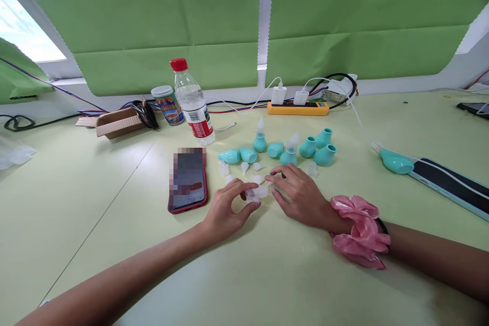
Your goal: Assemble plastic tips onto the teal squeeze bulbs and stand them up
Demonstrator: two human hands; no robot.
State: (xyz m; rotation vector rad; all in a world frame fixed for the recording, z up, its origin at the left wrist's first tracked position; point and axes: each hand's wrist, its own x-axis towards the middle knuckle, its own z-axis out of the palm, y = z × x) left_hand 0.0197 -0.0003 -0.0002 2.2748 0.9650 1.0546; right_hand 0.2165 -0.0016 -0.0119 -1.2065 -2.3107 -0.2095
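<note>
My left hand [231,210] pinches a clear plastic tube-like piece [257,193] between thumb and fingers, low over the table. Just to its right, the thumb and index finger of my right hand [296,193] are bent around a tiny clear bit, too small to make out. Beyond the hands lie small translucent cone tips [245,168] and a loose clear connector [312,168]. Several teal squeeze bulbs [307,147] stand or lie behind them. Two bulbs carry clear tips: one upright bulb [260,143] and another bulb [288,157] partly hidden by my right hand.
A phone in a red case [188,181] lies left, near a water bottle [194,107], a snack can [168,106] and an open cardboard box [121,121]. At the back is a yellow power strip [298,108] with cables. Right lie another teal bulb [397,161] and a dark tablet-like device [451,183].
</note>
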